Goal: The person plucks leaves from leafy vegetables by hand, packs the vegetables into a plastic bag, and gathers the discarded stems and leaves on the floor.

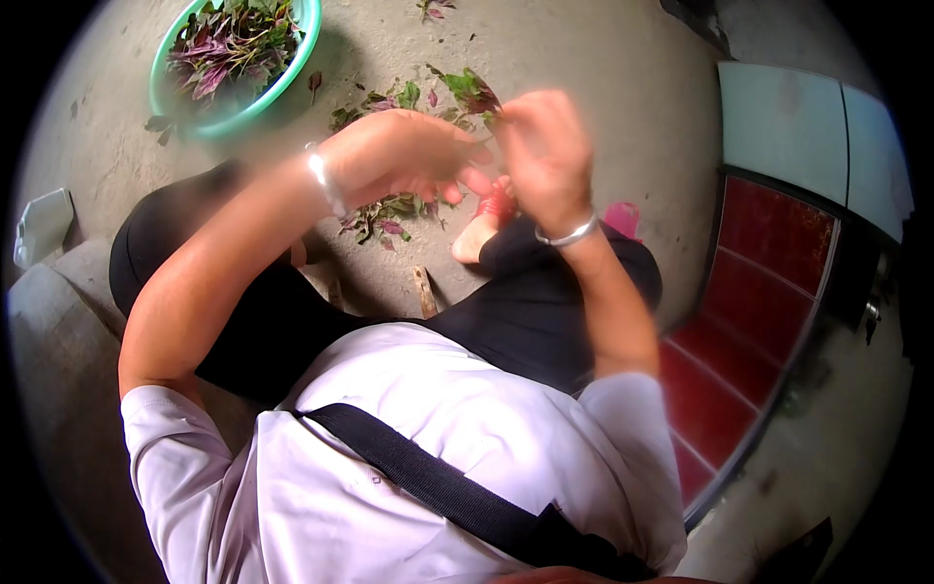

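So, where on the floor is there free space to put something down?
Bare floor lies between the right hand and the pale panels, also left of the green basin. Around the left hand, scattered leaves crowd it.

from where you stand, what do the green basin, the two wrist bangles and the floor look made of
Green basin: probably plastic, from its smooth, evenly coloured rim.
Left bangle and right bangle: polished silvery metal by their bright highlights, though which metal can't be told.
Floor: likely bare concrete, matte and grey-tan.
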Demonstrator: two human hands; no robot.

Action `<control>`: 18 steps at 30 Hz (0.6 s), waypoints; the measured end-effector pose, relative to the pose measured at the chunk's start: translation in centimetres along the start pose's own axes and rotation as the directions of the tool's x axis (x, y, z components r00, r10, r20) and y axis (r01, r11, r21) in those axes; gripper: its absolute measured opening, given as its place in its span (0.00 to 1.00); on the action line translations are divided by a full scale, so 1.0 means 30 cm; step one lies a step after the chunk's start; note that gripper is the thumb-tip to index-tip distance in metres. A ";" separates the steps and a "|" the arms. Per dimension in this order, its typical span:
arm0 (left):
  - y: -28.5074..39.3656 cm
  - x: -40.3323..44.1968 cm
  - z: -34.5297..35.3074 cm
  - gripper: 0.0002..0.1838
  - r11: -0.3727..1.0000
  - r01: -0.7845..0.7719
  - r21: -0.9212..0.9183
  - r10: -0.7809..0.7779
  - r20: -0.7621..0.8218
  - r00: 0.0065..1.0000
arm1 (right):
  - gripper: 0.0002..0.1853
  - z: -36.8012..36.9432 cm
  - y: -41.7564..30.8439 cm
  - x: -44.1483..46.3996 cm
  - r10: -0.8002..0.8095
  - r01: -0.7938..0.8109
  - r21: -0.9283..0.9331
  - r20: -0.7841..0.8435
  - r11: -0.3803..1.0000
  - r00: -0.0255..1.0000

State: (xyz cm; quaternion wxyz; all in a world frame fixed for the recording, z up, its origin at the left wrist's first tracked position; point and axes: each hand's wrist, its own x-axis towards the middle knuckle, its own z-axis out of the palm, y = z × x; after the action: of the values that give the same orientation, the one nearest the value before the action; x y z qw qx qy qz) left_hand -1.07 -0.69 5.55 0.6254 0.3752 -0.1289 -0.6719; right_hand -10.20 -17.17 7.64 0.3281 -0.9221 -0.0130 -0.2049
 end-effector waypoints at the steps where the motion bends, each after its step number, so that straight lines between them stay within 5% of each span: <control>1: -0.003 0.000 -0.008 0.20 0.999 -0.002 -0.043 0.002 0.016 1.000 | 0.09 0.000 0.002 -0.002 0.009 -0.009 0.004 -0.003 1.000 1.000; 5: 0.004 -0.002 -0.003 0.19 0.996 0.008 -0.091 -0.006 0.015 1.000 | 0.09 -0.002 0.003 -0.002 0.020 -0.020 0.006 -0.004 1.000 1.000; 11: -0.018 0.025 -0.010 0.12 0.989 0.008 0.147 0.005 -0.086 0.996 | 0.07 0.003 -0.017 -0.002 0.044 -0.045 0.028 0.010 0.999 0.999; 13: -0.022 0.027 0.000 0.10 0.941 -0.066 0.331 0.119 -0.143 0.982 | 0.06 0.022 0.010 -0.020 0.187 -0.181 0.176 -0.017 0.968 0.982; 15: -0.031 0.020 0.007 0.09 0.781 -0.196 0.594 0.314 -0.102 0.944 | 0.05 0.016 -0.002 -0.021 0.480 -0.460 0.421 0.066 0.782 0.875; 16: -0.053 0.022 0.004 0.08 0.529 -0.373 0.762 0.527 0.049 0.849 | 0.05 0.008 -0.008 -0.011 0.522 -0.502 0.480 0.103 0.720 0.847; 18: -0.014 -0.004 0.043 0.08 0.502 -0.290 0.815 0.454 0.037 0.890 | 0.05 -0.011 -0.013 0.006 0.592 -0.573 0.581 0.185 0.578 0.784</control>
State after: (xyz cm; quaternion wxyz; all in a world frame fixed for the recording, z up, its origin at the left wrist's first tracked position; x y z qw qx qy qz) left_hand -2.25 -0.88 6.21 0.5271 0.6382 -0.4372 -0.3518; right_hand -10.22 -17.08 8.17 0.6556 -0.7144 0.2298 -0.0838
